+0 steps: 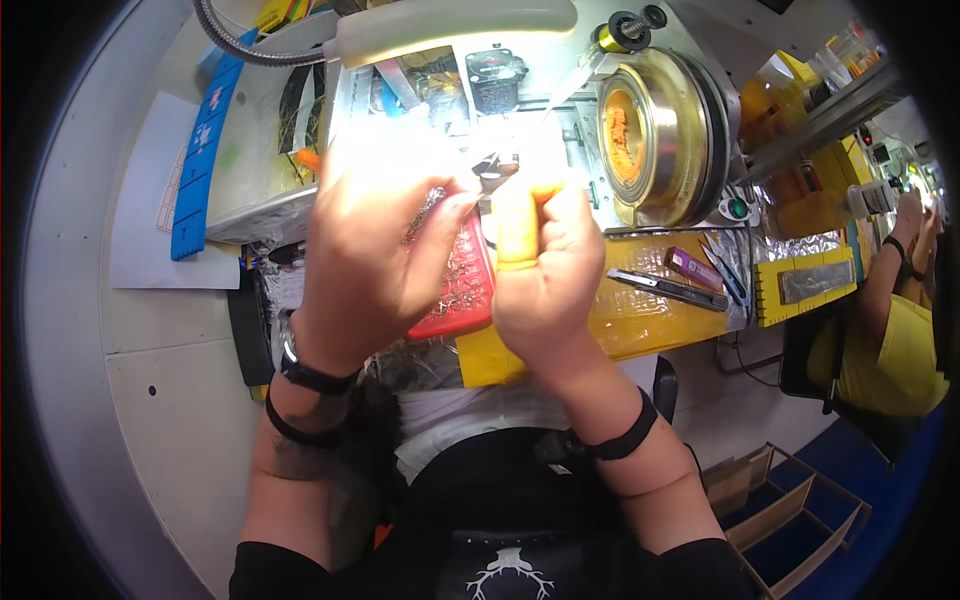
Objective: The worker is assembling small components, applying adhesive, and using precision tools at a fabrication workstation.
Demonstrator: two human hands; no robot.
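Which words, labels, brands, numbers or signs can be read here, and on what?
None can be read with confidence.
Purple box: pale print, too small.
Blue strip: white marks, blurred.
Black shirt: tiny lettering above a white antlered design, too small.
White container at the right: dark print, too small.

Bench, part-covered in yellow, carries a slanted utility knife, a small purple box at its 1 o'clock, slim dark pen-like tools at 2, and, towards 9, a red tray of small metal pieces, apparently resting there too, though partly hidden.
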